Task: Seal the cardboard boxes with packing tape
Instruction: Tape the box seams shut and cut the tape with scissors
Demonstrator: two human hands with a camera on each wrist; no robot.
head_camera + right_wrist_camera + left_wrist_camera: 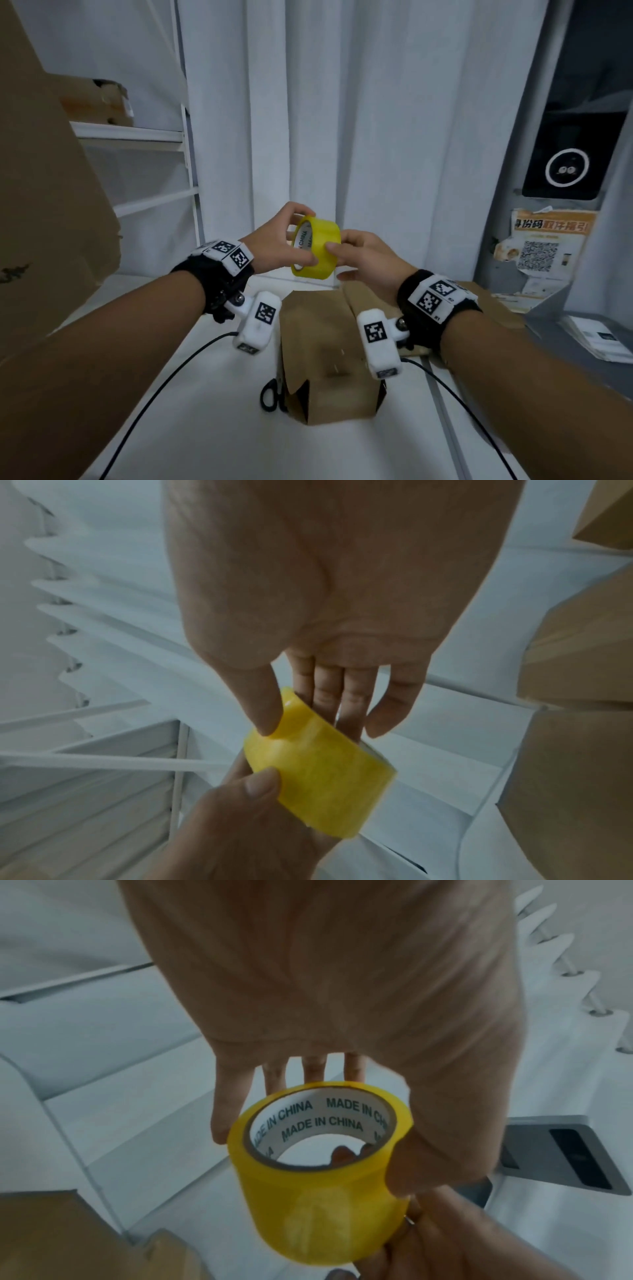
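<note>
Above the box, both hands apparently pinch the tape roll.

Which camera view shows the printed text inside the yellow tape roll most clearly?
The left wrist view: it looks into the yellow tape roll, so "MADE IN CHINA" on the core reads fully. The head view shows only part of the lettering. The right wrist view shows only the roll's outer surface.

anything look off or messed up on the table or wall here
Two things stand out. The poster on the right wall is torn and peeling at its edges. The scissors lie half tucked under the cardboard box, only the black handles showing. The tape roll, held in both hands, looks intact.
</note>
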